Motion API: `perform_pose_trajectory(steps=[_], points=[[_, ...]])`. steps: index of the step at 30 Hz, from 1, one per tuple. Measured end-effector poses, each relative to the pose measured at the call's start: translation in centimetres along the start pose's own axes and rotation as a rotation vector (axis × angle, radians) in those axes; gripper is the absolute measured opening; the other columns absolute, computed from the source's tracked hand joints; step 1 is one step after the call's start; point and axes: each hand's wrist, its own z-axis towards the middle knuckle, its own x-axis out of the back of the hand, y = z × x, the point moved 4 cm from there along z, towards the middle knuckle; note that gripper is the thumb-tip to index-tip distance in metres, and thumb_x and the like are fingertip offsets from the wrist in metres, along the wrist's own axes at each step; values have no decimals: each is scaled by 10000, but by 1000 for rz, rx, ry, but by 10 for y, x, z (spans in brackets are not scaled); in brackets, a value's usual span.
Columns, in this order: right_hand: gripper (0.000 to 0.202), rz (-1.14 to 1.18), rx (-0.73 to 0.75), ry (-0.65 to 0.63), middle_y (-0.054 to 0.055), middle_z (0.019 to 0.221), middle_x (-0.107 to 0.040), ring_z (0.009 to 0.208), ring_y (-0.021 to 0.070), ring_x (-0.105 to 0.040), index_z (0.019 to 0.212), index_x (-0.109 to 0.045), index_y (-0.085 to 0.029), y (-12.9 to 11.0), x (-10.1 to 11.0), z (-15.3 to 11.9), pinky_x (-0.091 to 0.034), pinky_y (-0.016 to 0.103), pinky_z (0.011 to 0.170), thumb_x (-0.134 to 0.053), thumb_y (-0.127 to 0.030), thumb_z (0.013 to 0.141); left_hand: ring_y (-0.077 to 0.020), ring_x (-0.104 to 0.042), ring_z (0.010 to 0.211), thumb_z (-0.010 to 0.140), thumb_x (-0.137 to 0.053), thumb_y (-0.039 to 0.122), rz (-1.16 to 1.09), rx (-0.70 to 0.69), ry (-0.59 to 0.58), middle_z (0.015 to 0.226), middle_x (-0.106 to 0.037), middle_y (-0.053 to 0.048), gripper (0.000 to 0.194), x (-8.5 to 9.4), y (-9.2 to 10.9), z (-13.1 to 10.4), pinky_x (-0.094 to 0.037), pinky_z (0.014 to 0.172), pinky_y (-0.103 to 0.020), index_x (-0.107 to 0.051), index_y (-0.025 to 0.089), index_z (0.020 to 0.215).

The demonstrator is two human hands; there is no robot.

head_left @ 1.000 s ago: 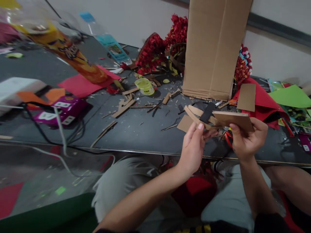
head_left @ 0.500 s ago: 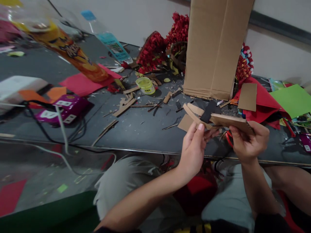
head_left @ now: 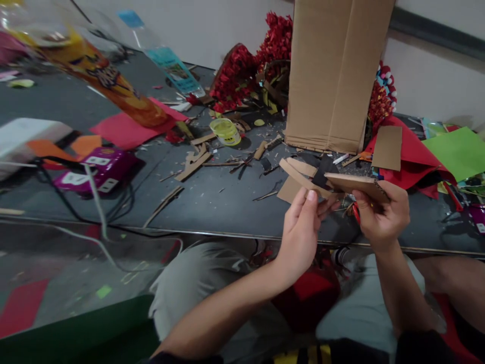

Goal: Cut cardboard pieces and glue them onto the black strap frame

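Observation:
My left hand [head_left: 303, 222] pinches a curved, thin strip of cardboard [head_left: 299, 177] between thumb and fingers. My right hand [head_left: 384, 212] grips a flat piece of cardboard [head_left: 354, 185], held nearly edge-on. The two pieces come close together or touch between my hands; I cannot tell whether they are joined. A black piece [head_left: 326, 169] shows just behind them. Under my hands, something with a red handle [head_left: 355, 212] lies partly hidden on the table. A flat cardboard scrap [head_left: 290, 190] rests behind my left fingers.
A tall cardboard box [head_left: 333, 76] stands at the back. Leftward are a yellow-labelled tub [head_left: 226, 132], an orange drink bottle [head_left: 113, 81], a blue-capped bottle [head_left: 166, 60] and a purple power strip [head_left: 100, 169] with cables. Red paper [head_left: 409, 156] and green paper [head_left: 456, 151] lie right. Scraps litter the table.
My right hand has shifted slightly left with its cardboard piece, nearer my left hand. The curved strip in my left hand has moved slightly left. Both hands keep their hold.

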Motion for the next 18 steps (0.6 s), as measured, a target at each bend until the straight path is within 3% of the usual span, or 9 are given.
perform_pose_trajectory(steps=[4, 9, 14, 18], points=[[301, 19, -109, 41, -5, 860, -624, 706, 129, -637, 1065, -589, -240, 6, -2, 1, -554, 248, 639, -710, -247, 789, -167, -691, 844, 798, -663, 398, -36, 49, 0, 983, -718, -19, 228, -2, 2, 0, -561, 823, -333, -637, 216, 934], [263, 209, -289, 148, -10, 840, -562, 757, 137, -615, 1061, -549, -269, 20, -5, 4, -546, 301, 725, -656, -346, 834, -161, -692, 811, 824, -625, 409, -18, 76, -6, 988, -723, -23, 224, -1, 9, 1, -571, 818, -354, -623, 226, 953], [254, 211, -277, 189, -11, 830, -540, 717, 120, -600, 1026, -546, -262, 18, 1, 8, -543, 264, 663, -668, -356, 824, -173, -698, 847, 832, -600, 446, 26, 86, -29, 1050, -717, -31, 263, 0, 11, 4, -570, 824, -366, -617, 235, 989], [240, 95, -239, 95, -3, 827, -568, 674, 118, -596, 1000, -576, -230, 10, 7, 7, -543, 254, 601, -683, -331, 810, -167, -700, 832, 835, -600, 436, 40, 75, -27, 1022, -725, -17, 238, 0, 12, 4, -573, 816, -360, -621, 244, 974]])
